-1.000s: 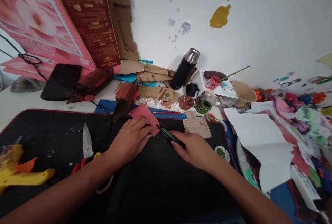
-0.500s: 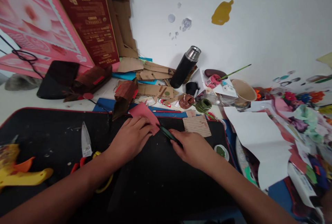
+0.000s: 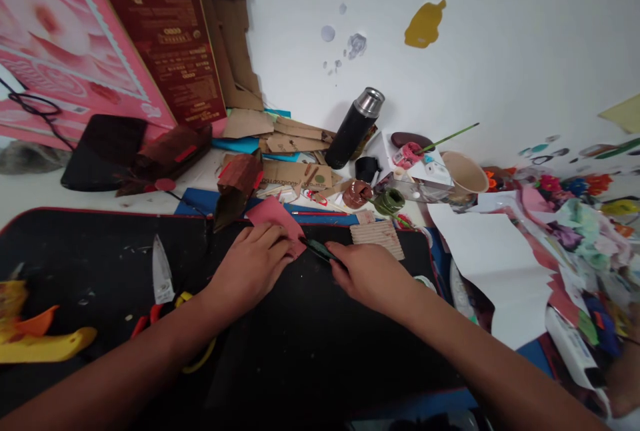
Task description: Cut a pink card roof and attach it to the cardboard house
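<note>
My left hand lies flat with fingers stretched out, pressing a pink-red piece of paper onto the black mat. My right hand is closed round a dark green pen-like tool, whose tip touches the paper's right edge beside my left fingertips. A ribbed piece of corrugated cardboard lies just right of the tool.
Scissors and a yellow glue gun lie on the mat's left. Behind stand a black flask, cardboard scraps, small paint pots, a paper cup and pink boards. White paper and coloured scraps crowd the right.
Both hands stay in place on the paper; my right hand with the tool has edged slightly toward the paper. The view has shifted a little.
</note>
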`<action>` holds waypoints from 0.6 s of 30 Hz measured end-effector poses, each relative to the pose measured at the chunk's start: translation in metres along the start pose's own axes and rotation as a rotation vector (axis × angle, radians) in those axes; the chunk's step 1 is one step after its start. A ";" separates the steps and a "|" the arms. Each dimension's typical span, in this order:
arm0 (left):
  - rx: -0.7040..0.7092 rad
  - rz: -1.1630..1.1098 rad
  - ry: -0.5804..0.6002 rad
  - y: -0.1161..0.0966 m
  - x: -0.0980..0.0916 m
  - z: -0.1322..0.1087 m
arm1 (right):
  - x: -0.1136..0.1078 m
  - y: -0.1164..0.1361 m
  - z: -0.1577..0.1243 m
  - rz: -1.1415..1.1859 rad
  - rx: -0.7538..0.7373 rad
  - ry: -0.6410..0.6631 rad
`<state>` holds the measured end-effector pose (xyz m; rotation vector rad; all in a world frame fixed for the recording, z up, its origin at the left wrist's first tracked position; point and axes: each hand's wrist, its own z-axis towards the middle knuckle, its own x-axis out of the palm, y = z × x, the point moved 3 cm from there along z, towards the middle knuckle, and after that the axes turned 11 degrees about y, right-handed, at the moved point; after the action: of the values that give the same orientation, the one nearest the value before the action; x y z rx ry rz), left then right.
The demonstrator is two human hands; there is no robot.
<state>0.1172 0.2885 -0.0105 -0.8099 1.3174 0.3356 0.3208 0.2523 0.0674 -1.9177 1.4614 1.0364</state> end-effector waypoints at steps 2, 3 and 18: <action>0.001 0.009 -0.009 0.000 0.000 0.000 | -0.005 0.005 0.000 -0.050 0.009 0.028; 0.002 0.013 -0.014 0.000 0.001 0.000 | -0.007 0.007 0.000 -0.075 0.008 0.040; -0.008 -0.022 -0.015 0.002 0.002 0.000 | -0.003 0.029 -0.007 -0.243 0.011 0.090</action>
<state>0.1166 0.2897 -0.0132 -0.8270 1.2932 0.3290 0.2948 0.2404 0.0747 -2.0961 1.2378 0.8397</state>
